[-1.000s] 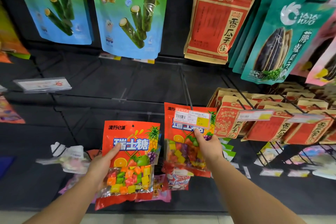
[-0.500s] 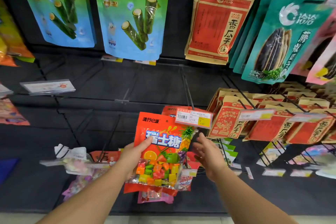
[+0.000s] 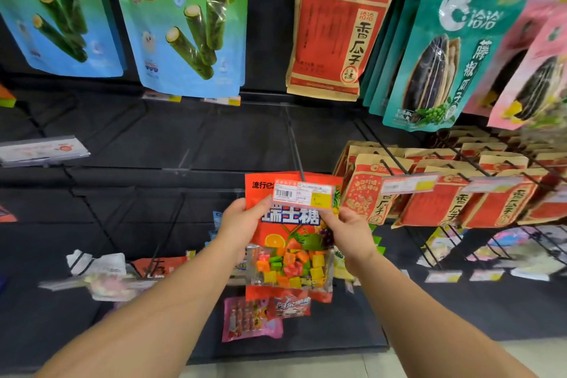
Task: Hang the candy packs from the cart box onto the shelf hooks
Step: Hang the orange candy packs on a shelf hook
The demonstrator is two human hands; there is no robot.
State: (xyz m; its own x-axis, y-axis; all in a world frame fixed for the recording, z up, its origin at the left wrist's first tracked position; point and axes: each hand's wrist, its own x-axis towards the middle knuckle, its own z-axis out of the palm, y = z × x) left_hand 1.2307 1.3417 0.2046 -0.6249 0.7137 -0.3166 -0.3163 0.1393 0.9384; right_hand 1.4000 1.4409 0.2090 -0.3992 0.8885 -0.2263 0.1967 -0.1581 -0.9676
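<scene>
both my hands grip one candy pack (image 3: 290,239) at centre frame, left hand (image 3: 242,224) on its left edge, right hand (image 3: 349,233) on its right. i judge i'm mid-hanging: its top sits behind the price tag (image 3: 302,193), so next its hole must slide along the hook (image 3: 296,150).

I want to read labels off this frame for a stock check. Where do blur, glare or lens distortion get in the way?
Head view: the candy pack and its price tag at the centre are fairly sharp, though the tag's small print is not legible; the pink packs at the right edge are smeared; glare streaks the green seaweed-roll bag; wide-angle bending fans the hanging bags outward; the black shelf back is dim.
</scene>
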